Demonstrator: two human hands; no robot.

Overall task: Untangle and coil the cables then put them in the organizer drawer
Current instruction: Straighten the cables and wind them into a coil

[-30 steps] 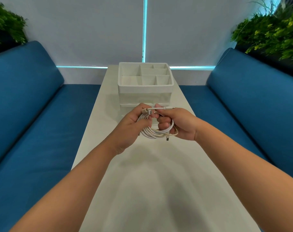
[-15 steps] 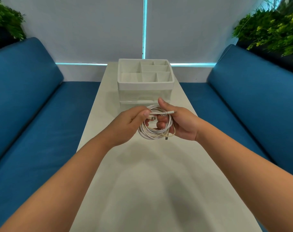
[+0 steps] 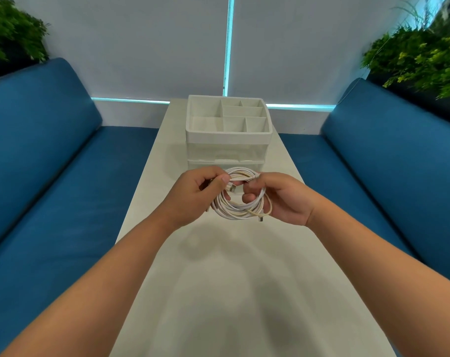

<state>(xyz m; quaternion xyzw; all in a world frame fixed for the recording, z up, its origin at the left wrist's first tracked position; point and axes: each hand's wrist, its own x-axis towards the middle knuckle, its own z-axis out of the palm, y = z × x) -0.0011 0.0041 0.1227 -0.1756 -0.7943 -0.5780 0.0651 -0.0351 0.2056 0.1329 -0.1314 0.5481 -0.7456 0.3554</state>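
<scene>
Head view, near to far. My two forearms enter from the bottom corners, both cut off by the lower edge, and converge over the white table [image 3: 244,292]. Its near surface is bare apart from soft shadows, leaving open room below and behind my hands. Both long table edges run clear; blue sofa cushions [image 3: 51,176] flank them on either side.

My left hand [image 3: 193,199] and right hand [image 3: 285,199] meet above mid-table, holding the coil of white cables [image 3: 240,208] between them. Left thumb and forefinger are pinched together at the upper left of the coil, beside a metal plug [image 3: 232,188]; the remaining left fingers curl inward. I cannot tell which strand is pinched. Right fingers [image 3: 252,186] are curled shut through and over the coil's right side, with the loops resting against the palm. A second plug [image 3: 261,219] hangs free at the coil's lower right. One strand looks yellowish; how many cables make up the coil I cannot make out.

Just beyond the hands stands the white organizer [image 3: 229,136], its top tray divided into open compartments. The translucent drawer fronts [image 3: 226,164] are partly hidden behind the coil and fingers; whether any is pulled out I cannot tell. Plants [image 3: 419,57] fill both far corners, blurred.
</scene>
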